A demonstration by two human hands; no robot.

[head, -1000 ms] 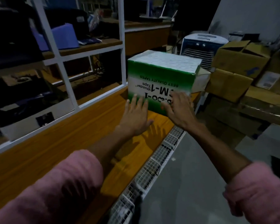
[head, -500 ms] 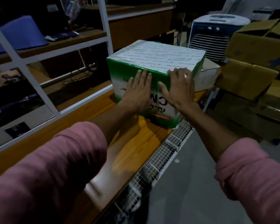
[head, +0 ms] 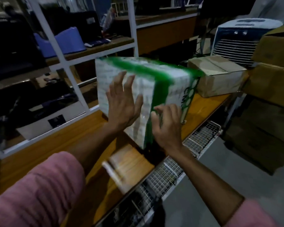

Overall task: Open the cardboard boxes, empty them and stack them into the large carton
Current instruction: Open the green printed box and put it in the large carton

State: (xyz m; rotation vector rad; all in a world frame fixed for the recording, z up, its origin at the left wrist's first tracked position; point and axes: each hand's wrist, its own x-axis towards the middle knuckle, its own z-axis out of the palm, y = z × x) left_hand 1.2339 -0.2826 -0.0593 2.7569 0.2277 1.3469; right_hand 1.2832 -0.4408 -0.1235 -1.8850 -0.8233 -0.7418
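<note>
**Green-and-white box tilted on the desk's near edge**

The box is a printed carton — white faces covered in small lettering, with a broad green band running across its top and down the near corner, and a column of green rings along its right edge. It is blurred, so the lettering cannot be read. It sits tipped, one lower corner down on the wooden desk near the desk's front edge, right above the wire rack that runs along that edge.

The left hand lies flat against the box's left white face, fingers straight and spread wide. The right hand is on the green corner band lower down, fingers bent over the box's edge — gripping it rather than pressing flat. Both sleeves are pink.

Behind the box, toward the desk's far right corner, rests a plain brown carton, shut. More brown cartons are stacked beyond the desk's right end.
</note>
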